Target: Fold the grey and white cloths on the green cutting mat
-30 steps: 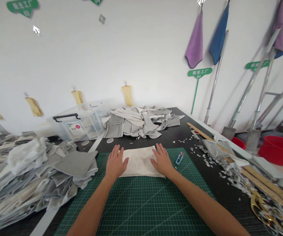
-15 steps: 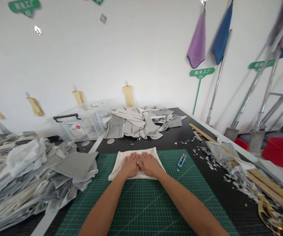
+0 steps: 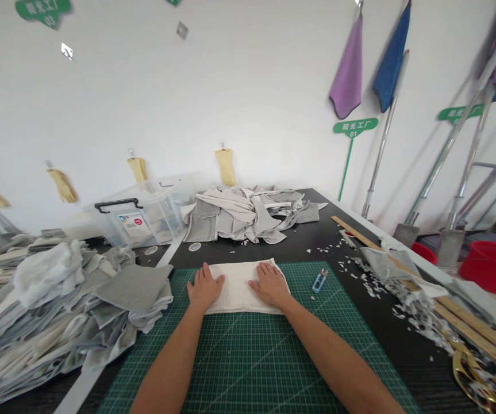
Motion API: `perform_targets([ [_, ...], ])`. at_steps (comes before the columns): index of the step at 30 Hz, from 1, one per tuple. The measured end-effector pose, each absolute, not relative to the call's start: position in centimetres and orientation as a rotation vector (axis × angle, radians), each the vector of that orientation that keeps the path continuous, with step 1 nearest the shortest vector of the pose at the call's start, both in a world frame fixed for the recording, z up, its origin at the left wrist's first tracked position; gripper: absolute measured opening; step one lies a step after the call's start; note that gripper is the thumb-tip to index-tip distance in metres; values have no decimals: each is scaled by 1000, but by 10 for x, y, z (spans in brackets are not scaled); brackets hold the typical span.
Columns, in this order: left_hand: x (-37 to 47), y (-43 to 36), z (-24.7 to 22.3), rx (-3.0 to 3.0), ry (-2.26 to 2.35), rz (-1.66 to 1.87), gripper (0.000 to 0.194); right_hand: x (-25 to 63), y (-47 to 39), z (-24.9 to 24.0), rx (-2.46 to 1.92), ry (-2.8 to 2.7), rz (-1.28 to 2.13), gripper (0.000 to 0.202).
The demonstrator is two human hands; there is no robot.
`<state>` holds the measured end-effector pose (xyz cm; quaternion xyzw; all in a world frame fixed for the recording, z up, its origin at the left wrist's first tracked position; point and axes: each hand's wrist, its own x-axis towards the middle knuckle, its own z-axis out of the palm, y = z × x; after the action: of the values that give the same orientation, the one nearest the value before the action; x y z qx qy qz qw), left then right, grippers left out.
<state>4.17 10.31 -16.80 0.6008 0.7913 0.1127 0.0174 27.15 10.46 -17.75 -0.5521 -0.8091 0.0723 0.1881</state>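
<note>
Fingers (image 3: pixel 266 269) slightly apart, left hand (image 3: pixel 204 289) and right hand (image 3: pixel 272 285) rest on the cloth (image 3: pixel 235 287) atop the green mat (image 3: pixel 243 362); blue snips (image 3: pixel 319 282) lie right, grey rags (image 3: pixel 133 288) left. It's cream, flat, oblong.

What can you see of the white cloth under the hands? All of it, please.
The cloth is off-white, plain and roughly rectangular, wider than deep, and looks like soft fabric. It lies flat on the green mat, by the mat's far edge. A line runs along its near edge; seam or fold, I can't tell. The left hand rests on its left end and the right hand on its right, hiding parts of both ends. The middle shows between them.
</note>
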Motion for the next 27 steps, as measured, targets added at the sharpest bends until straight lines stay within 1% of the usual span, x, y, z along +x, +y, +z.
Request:
perform_targets([
  [3, 50, 99, -160, 1786, 2570, 526, 95, 271, 104, -176, -1578, -2243, 186, 69],
  [5, 48, 100, -152, 1655, 2537, 532, 98, 271, 102, -175, -1579, -2232, 179, 68],
  [7, 39, 105, -145, 1522, 2451, 480, 87, 271, 100, -174, -1576, -2224, 178, 66],
  [11, 17, 112, -137, 1461, 2297, 436, 43, 272, 98, -173, -1562, -2201, 194, 63],
  [12, 14, 112, -136, 1466, 2252, 451, 35, 273, 97, -172, -1556, -2195, 201, 62],
  [14, 14, 109, -137, 1484, 2142, 497, 25, 274, 97, -171, -1539, -2183, 219, 60],
  [16, 18, 104, -138, 1504, 2019, 546, 23, 274, 96, -170, -1517, -2172, 240, 57],
  [21, 37, 90, -127, 1574, 1785, 599, 26, 276, 94, -160, -1472, -2117, 304, 48],
  [27, 60, 88, -100, 1721, 1781, 570, 24, 293, 87, -141, -1469, -2012, 311, 43],
])
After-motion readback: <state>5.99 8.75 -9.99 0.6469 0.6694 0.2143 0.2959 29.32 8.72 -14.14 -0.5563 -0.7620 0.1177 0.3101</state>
